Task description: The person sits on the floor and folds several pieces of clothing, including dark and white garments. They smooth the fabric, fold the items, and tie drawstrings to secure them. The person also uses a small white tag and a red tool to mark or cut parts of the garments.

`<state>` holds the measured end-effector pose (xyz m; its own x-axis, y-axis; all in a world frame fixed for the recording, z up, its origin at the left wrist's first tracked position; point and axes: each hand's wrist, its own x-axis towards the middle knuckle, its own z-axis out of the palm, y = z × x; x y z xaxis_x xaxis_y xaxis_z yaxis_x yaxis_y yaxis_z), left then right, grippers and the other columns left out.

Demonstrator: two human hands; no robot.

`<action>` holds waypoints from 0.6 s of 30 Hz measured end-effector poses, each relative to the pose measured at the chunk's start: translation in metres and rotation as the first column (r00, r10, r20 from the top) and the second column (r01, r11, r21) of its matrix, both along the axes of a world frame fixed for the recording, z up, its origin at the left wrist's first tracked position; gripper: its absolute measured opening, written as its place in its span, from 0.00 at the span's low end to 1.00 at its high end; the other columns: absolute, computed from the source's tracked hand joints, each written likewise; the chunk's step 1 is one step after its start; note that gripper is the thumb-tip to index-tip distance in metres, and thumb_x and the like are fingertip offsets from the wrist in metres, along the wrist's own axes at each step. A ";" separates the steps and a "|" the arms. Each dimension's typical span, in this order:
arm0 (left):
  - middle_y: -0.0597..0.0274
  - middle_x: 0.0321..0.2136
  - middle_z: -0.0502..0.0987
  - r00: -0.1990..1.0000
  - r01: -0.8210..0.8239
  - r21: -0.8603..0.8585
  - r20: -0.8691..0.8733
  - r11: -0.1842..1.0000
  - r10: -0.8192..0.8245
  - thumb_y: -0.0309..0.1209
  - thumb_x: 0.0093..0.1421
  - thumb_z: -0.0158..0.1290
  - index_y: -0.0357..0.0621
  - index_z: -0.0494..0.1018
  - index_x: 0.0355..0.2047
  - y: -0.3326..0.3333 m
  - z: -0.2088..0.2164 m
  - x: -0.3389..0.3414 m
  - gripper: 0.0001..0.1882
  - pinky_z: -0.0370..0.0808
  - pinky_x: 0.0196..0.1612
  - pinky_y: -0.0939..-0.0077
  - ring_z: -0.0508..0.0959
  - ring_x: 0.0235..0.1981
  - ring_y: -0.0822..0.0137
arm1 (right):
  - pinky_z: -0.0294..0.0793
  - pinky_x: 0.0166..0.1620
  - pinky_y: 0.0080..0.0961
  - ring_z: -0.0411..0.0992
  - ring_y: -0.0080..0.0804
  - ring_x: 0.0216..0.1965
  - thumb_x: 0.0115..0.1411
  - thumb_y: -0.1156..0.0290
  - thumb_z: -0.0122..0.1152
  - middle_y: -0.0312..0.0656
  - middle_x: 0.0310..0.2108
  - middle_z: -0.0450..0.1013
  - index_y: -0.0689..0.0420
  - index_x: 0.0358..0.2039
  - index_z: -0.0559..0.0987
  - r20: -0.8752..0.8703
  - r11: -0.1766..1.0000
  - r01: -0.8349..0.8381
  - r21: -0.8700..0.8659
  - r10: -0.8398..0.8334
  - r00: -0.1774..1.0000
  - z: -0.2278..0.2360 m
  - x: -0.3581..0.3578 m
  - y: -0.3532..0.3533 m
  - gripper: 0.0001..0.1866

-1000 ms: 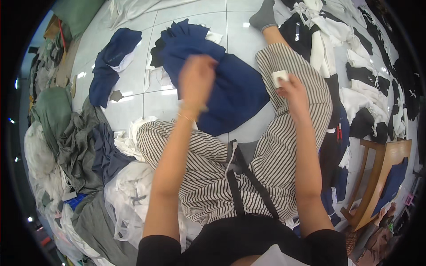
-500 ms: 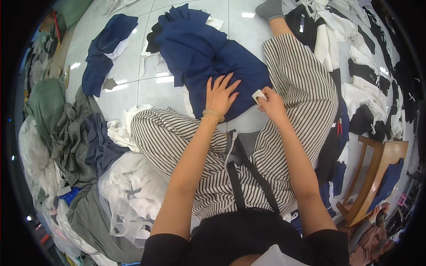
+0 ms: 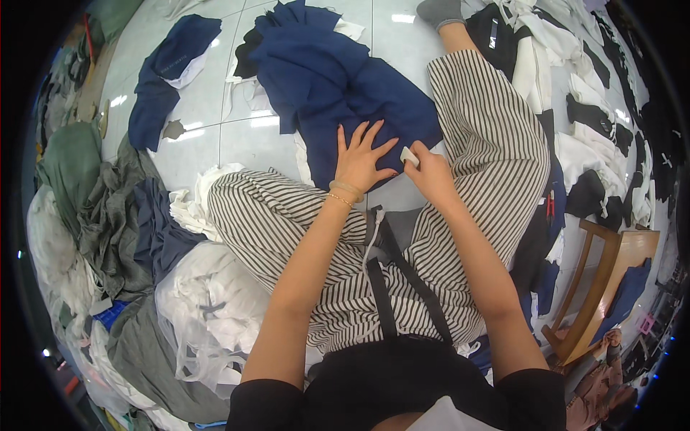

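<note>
Dark blue cloth (image 3: pixel 309 72) lies in loose folds on the tiled floor between my striped trouser legs. My left hand (image 3: pixel 359 158) presses flat on its near part, fingers spread, holding nothing. Pinched in my right hand (image 3: pixel 433 178) is a small white block (image 3: pixel 409 155), flat-sided; I cannot make out its exact kind. The block meets the cloth near its right edge, just right of my left fingertips. White fabric (image 3: pixel 302 159) shows from beneath the blue cloth on the left side.
A second blue cloth piece (image 3: pixel 154 100) lies at the far left. Grey-green cloth (image 3: pixel 115 215) and a plastic bag of white fabric (image 3: pixel 208 309) are heaped at my left. White and black garments (image 3: pixel 589 154) and a wooden stool (image 3: pixel 604 287) lie on the right.
My right hand has moved a little left with the white block, closer to my left hand. My left hand stays on the cloth, its thumb spread wider.
</note>
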<state>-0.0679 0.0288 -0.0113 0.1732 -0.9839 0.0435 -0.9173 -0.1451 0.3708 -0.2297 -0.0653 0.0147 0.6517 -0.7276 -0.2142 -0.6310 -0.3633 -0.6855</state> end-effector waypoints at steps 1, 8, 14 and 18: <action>0.67 0.66 0.59 1.000 0.003 -0.007 -0.002 1.000 -0.003 0.52 0.43 0.66 0.72 0.73 0.56 0.000 0.001 0.000 0.36 0.37 0.68 0.36 0.56 0.67 0.58 | 0.72 0.29 0.41 0.75 0.51 0.23 0.57 0.70 0.57 0.51 0.20 0.74 0.59 0.37 0.71 -0.007 1.000 -0.015 -0.021 0.015 1.000 -0.005 0.001 0.002 0.10; 0.67 0.66 0.59 1.000 -0.006 -0.007 -0.013 1.000 0.006 0.48 0.43 0.66 0.72 0.73 0.56 0.000 0.001 0.000 0.35 0.37 0.68 0.36 0.56 0.67 0.58 | 0.72 0.29 0.47 0.74 0.55 0.24 0.56 0.72 0.57 0.53 0.19 0.73 0.59 0.37 0.68 -0.034 0.989 -0.081 -0.121 0.078 0.996 -0.010 0.010 0.008 0.11; 0.67 0.66 0.59 1.000 -0.001 0.007 -0.005 1.000 0.001 0.49 0.43 0.66 0.71 0.73 0.56 -0.001 0.002 -0.001 0.35 0.38 0.68 0.36 0.56 0.67 0.58 | 0.72 0.29 0.47 0.74 0.57 0.26 0.54 0.72 0.59 0.56 0.21 0.73 0.61 0.35 0.69 -0.085 0.982 -0.151 -0.117 0.142 0.986 -0.009 0.004 0.010 0.11; 0.66 0.66 0.59 1.000 -0.005 0.002 -0.017 1.000 0.005 0.50 0.43 0.66 0.70 0.74 0.55 0.000 0.002 -0.001 0.35 0.39 0.68 0.36 0.55 0.67 0.58 | 0.71 0.23 0.36 0.76 0.42 0.21 0.54 0.73 0.57 0.50 0.19 0.73 0.62 0.33 0.71 0.021 0.998 -0.047 0.029 0.046 0.999 0.010 -0.009 0.002 0.08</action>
<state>-0.0688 0.0291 -0.0096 0.1789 -0.9831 0.0390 -0.9100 -0.1503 0.3864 -0.2390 -0.0636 0.0242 0.6892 -0.6900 -0.2211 -0.5995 -0.3716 -0.7088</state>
